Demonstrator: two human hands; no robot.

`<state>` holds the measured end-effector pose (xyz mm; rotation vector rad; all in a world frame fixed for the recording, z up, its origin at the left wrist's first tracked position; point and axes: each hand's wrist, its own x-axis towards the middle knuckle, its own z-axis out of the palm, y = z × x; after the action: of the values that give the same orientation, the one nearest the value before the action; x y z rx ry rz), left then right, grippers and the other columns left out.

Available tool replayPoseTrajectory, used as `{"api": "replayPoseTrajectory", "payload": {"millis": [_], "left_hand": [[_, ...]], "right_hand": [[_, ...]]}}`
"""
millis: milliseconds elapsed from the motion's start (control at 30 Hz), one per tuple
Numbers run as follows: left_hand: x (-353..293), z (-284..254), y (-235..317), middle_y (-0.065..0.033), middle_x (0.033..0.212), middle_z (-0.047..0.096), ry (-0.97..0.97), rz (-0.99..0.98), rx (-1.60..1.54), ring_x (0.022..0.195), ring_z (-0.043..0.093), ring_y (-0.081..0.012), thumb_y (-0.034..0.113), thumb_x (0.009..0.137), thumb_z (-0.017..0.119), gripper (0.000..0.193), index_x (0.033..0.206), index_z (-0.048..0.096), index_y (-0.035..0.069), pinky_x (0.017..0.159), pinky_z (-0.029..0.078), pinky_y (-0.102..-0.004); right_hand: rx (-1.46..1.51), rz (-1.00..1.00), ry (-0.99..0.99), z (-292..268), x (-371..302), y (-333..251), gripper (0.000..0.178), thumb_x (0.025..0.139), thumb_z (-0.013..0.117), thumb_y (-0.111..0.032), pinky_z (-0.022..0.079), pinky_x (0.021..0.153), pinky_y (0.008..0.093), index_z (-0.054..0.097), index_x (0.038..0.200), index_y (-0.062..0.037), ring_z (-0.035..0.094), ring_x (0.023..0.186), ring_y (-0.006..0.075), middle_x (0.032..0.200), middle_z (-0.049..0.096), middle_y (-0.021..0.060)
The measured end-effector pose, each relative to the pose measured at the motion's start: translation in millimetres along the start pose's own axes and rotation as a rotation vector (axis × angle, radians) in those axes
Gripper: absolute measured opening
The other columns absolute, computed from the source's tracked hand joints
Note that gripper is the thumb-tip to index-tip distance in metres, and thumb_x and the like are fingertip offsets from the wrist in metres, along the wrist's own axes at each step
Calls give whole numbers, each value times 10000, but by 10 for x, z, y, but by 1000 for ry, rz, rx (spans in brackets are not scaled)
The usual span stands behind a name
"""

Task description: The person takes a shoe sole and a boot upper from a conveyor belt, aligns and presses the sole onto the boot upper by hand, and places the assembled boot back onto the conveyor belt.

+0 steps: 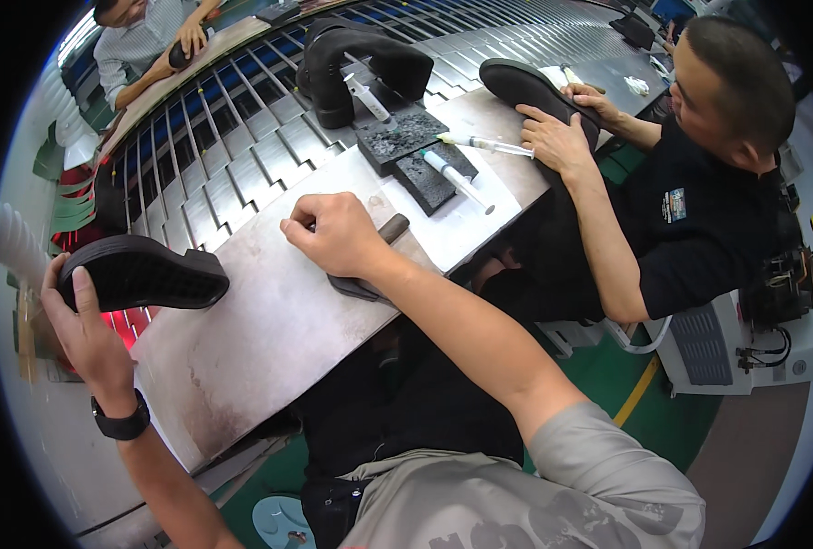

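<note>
Two hands of the person wearing the camera are at work over a worn metal tabletop [260, 339]. At the far left the left hand [82, 325], with a black watch [121, 425] on its wrist, has its grip clamped around the end of a black shoe sole [141, 273], which is held on its side at the tabletop's left edge, tread facing the camera. Toward the middle, the right hand [338, 233] is closed in a fist on the handle of a dark tool [370, 265], whose head rests on the tabletop just under the wrist. Behind it lie two black foam blocks [416, 151] with white syringes [457, 178] across them, and a black boot [356, 64] stands farther back on the slatted conveyor [233, 137]. To the right a co-worker in a black shirt [690, 229] rests both hands on another black sole [530, 87]. At the top left, a second co-worker's hand [190, 37] rests on a dark object on the far side of the conveyor.
</note>
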<state>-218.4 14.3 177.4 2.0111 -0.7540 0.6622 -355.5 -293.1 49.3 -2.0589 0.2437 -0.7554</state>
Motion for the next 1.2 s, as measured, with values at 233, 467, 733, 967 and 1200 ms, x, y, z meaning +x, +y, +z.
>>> {"api": "replayPoseTrajectory", "payload": {"millis": [233, 467, 733, 967, 1200], "left_hand": [[5, 55, -73, -145, 1210, 703, 151, 73, 247, 1143, 658, -278, 512, 1055, 697, 572, 1295, 666, -7, 1055, 478, -367], [-526, -353, 194, -56, 1010, 557, 27, 65, 100, 968, 546, -195, 405, 1044, 755, 431, 1107, 595, 10, 916, 446, -311], [-1405, -114, 656, -40, 845, 471, -308, -214, 46, 790, 474, -190, 387, 820, 936, 538, 929, 538, 42, 717, 412, -337], [-1892, -30, 779, -96, 792, 557, -315, -7, 27, 661, 576, -284, 396, 707, 1020, 574, 860, 583, 57, 592, 476, -378], [-2031, 19, 827, -88, 800, 571, -281, -39, 54, 658, 587, -296, 349, 712, 1016, 533, 872, 594, 65, 585, 491, -391]], "right_hand": [[22, -2, -8, -19, -13, 13, 256, 915, 765, -238, 585, 706, 390, 771, 845, 8, 747, 710, 305, 786, 769, 165], [53, 3, -21, -31, -19, -38, 280, 894, 756, -269, 580, 746, 467, 748, 790, -9, 736, 753, 379, 764, 744, 184], [34, -22, -27, 24, -15, -48, 249, 918, 772, -235, 581, 704, 409, 772, 872, 10, 750, 728, 336, 797, 763, 187], [39, 15, -49, -79, 7, -127, 237, 949, 783, -199, 558, 688, 328, 792, 921, 37, 718, 707, 175, 773, 768, 143], [-9, 8, -88, -25, -21, -186, 261, 939, 770, -230, 587, 709, 364, 790, 895, 26, 767, 720, 272, 797, 779, 179]]}}
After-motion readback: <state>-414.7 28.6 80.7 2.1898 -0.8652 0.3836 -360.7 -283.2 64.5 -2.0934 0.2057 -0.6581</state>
